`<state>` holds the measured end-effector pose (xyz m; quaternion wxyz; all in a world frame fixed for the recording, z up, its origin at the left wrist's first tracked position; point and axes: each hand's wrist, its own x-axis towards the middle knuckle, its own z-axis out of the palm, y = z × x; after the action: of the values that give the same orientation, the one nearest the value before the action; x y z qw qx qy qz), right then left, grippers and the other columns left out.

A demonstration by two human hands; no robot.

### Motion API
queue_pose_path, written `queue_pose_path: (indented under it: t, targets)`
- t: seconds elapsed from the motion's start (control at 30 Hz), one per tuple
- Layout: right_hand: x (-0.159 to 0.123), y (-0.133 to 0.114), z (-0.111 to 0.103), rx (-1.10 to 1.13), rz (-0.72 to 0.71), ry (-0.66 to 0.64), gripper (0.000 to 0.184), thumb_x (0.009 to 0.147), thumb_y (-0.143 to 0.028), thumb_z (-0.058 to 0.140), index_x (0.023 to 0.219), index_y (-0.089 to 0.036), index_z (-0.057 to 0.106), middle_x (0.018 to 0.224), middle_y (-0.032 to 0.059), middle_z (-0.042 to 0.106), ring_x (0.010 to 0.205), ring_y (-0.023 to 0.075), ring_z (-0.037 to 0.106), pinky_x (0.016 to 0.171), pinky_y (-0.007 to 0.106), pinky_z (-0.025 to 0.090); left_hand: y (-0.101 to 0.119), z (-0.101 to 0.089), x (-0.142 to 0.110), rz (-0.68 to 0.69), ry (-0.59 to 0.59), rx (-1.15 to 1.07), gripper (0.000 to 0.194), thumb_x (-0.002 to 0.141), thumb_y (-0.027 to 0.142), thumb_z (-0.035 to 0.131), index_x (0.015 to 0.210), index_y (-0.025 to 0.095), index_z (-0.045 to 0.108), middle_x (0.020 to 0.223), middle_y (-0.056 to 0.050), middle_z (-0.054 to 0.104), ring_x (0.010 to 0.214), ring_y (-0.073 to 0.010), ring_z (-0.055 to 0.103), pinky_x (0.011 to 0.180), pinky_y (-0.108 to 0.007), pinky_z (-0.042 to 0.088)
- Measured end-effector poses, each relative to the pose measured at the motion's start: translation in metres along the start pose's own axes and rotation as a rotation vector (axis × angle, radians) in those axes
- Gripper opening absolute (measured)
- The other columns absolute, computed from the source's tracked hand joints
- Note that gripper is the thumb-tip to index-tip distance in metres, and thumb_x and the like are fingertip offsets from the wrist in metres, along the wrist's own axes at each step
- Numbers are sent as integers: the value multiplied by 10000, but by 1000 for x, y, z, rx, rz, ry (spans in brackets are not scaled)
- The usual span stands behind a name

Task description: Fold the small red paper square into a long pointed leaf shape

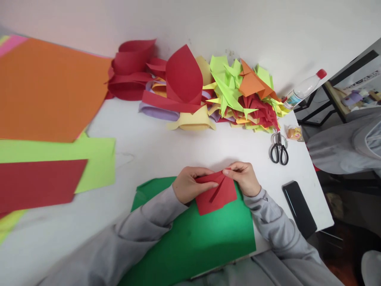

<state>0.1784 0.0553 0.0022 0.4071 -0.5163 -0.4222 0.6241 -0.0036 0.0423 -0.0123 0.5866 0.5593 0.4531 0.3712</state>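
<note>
A folded piece of red paper [216, 198] is held above a large green sheet [214, 234] at the table's near edge. My left hand [190, 182] pinches its upper left side, thumb on top and fingers behind. At the top right corner, my right hand [244, 176] grips the same paper between thumb and fingertips. A crease or flap runs slantwise down the paper's middle. The fingers behind the paper are partly hidden.
Orange sheets [53, 91], a light green sheet [98, 167] and a dark red sheet [38, 184] lie left. Folded paper shapes [184, 79] line the wall. Scissors [279, 151], a phone [299, 208], a bottle [303, 91] and a small packet [294, 133] are right.
</note>
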Motion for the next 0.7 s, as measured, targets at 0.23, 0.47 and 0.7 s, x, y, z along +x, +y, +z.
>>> queue_pose_path:
  t: [0.23, 0.47, 0.7]
  targets:
    - [-1, -4, 3, -112, -68, -13, 344, 600, -458, 760, 517, -173, 588, 503, -36, 539, 468, 78, 406, 474, 221, 341, 2, -1, 2, -10, -61, 67, 252, 671, 356, 699, 749, 117, 719, 644, -18, 684, 573, -142, 588, 518, -212, 469]
    - [-3, -5, 7, -294, -220, -4, 444, 698, -497, 666, 476, -183, 443, 482, -55, 396, 488, 79, 329, 495, 229, 301, -1, 3, 3, -39, -201, 154, 368, 661, 461, 680, 604, 100, 637, 488, 39, 457, 491, -93, 424, 450, -192, 357]
    - [-1, -4, 2, -311, -193, -61, 502, 721, -630, 597, 527, -181, 484, 510, -46, 408, 509, 90, 351, 507, 233, 309, 4, 6, 2, -115, -187, 136, 339, 609, 411, 696, 510, 126, 543, 484, 45, 399, 494, -93, 394, 427, -185, 318]
